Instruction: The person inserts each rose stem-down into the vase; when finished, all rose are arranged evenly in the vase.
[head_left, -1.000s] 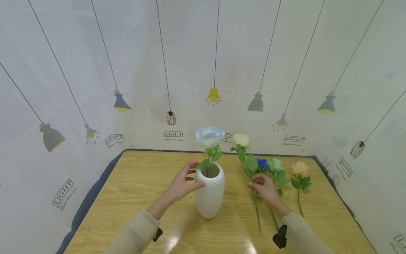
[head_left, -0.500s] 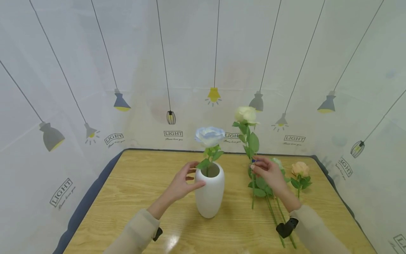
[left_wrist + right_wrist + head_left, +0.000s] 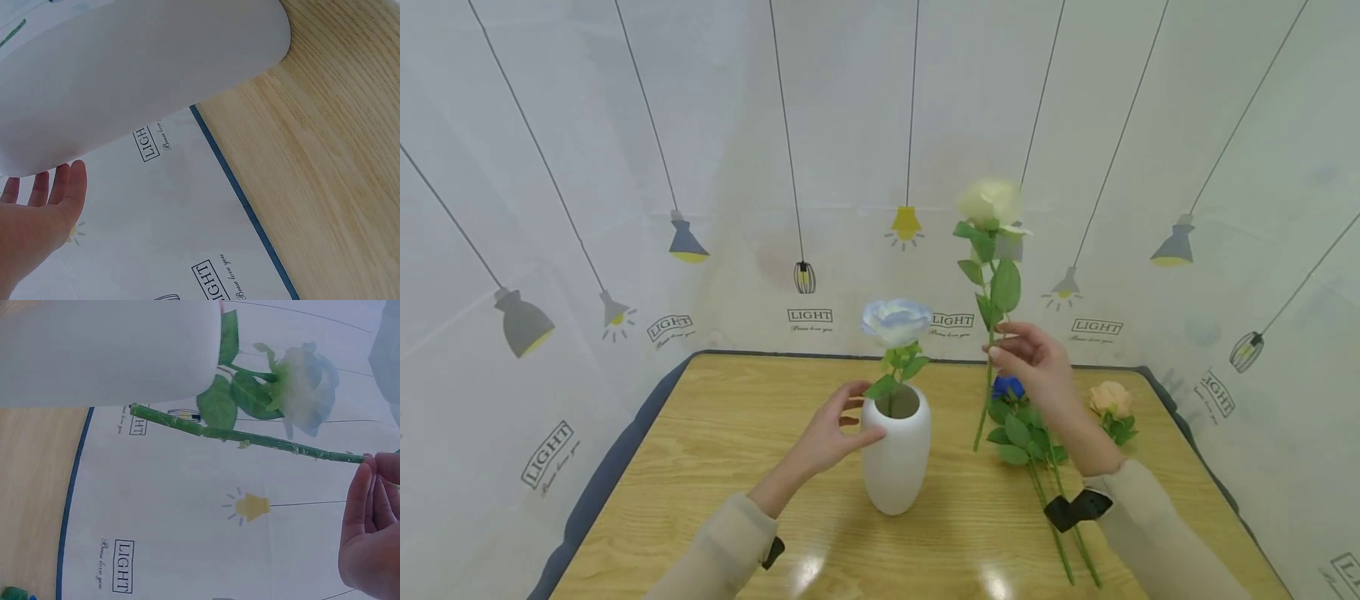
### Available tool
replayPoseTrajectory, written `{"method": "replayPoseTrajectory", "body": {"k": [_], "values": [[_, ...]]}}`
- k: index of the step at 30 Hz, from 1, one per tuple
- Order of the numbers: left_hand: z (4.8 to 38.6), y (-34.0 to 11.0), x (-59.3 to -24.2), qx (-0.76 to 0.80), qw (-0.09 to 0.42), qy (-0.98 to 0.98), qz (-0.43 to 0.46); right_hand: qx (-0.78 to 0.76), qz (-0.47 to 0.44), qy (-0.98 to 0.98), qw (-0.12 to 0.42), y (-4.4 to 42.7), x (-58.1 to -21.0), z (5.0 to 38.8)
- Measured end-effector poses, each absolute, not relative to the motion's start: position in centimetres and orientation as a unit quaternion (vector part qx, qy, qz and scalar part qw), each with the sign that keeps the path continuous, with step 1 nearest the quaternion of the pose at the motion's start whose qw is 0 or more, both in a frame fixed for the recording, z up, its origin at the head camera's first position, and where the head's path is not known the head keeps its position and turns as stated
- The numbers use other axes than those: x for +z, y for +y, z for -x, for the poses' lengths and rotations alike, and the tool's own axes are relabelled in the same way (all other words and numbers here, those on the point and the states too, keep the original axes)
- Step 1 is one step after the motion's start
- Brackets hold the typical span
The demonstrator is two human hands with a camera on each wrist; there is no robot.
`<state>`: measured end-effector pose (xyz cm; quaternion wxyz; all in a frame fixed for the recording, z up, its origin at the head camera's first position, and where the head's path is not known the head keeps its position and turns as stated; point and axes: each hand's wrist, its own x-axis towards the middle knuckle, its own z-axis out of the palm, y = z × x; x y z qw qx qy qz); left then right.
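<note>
A white vase (image 3: pixel 895 471) stands upright on the table, a pale blue-and-white rose (image 3: pixel 895 323) rising from its mouth. My left hand (image 3: pixel 831 432) holds the vase near the rim, thumb in front and fingers at the left side; those fingers touch it in the left wrist view. My right hand (image 3: pixel 1043 371) pinches the stem of a cream-white rose (image 3: pixel 991 204), held upright in the air to the right of the vase. In the right wrist view the bare lower stem (image 3: pixel 250 439) points down toward the vase, its cut end near the vase wall.
Right of the vase lie a blue rose (image 3: pixel 1007 387), its leaves, and green stems (image 3: pixel 1060 542). A peach rose (image 3: pixel 1111 400) lies farther right, partly behind my right forearm. A lamp-printed cloth (image 3: pixel 850 167) stands behind the wooden table (image 3: pixel 737 392).
My right hand has lifted the cream-white rose from the table, upward and away from the other flowers. My left hand and the vase have stayed in place.
</note>
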<state>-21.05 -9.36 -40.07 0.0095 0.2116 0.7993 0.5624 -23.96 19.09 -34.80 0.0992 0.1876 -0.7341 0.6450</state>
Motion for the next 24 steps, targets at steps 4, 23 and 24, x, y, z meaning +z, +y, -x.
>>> {"method": "replayPoseTrajectory", "body": {"k": [4,23,24], "values": [[21.1,-9.4,-40.1,0.559,0.010,0.802,-0.211,0.654,-0.198,-0.721,0.112,18.3,-33.1,23.7],[21.1,-9.4,-40.1,0.567,0.011,0.796,-0.214,0.762,-0.170,-0.597,0.185,15.3,-30.4,23.4],[21.1,-9.4,-40.2,0.566,0.011,0.796,-0.214,0.764,-0.174,-0.592,0.191,15.1,-30.4,23.4]]}}
